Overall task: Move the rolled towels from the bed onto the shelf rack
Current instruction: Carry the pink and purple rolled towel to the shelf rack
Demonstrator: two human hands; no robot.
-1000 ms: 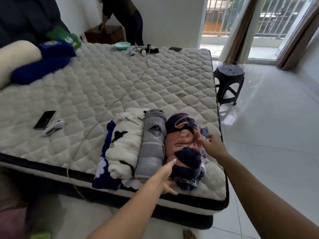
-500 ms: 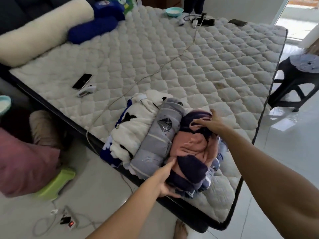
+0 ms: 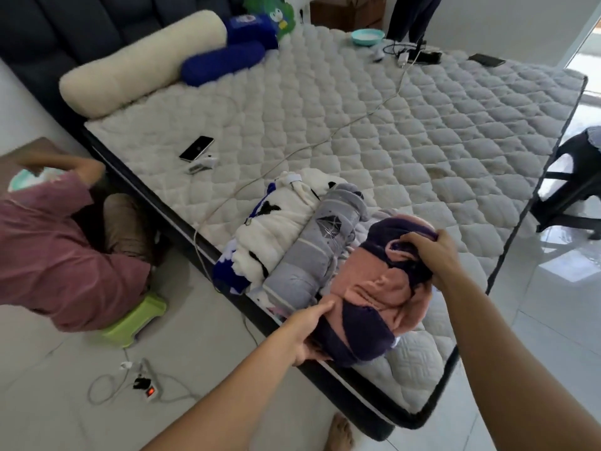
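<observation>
While we clasp the pink and dark purple rolled fleece towel [image 3: 374, 288] at both ends, it sits at the near corner of the white quilted bed [image 3: 406, 131], its near end over the mattress edge. Our left hand [image 3: 309, 333] cups the near end, grip closed on the purple fleece with the thumb on top. Our right hand [image 3: 429, 252] is clenched over the far end, fingers sunk into the plush pile.

Just beside it, touching along its length, lies the grey striped rolled towel [image 3: 320, 249], a tight smooth cylinder with a small printed emblem. Next to that sits the white fluffy rolled towel with black and blue patches [image 3: 266, 236], softer and looser in shape.

Only one container shows: a shallow teal bowl [image 3: 367, 36] at the far edge of the bed; we cannot tell what it holds.

A black smartphone [image 3: 196, 148] lies flat on the diamond-stitched quilting, and a thin white cable [image 3: 325, 138] trails across it. A cream cylindrical bolster pillow [image 3: 140, 63] and a blue plush bolster [image 3: 224, 61] rest by the dark padded headboard [image 3: 81, 24]. The glossy white tiled floor [image 3: 553, 304] surrounds the bed.
</observation>
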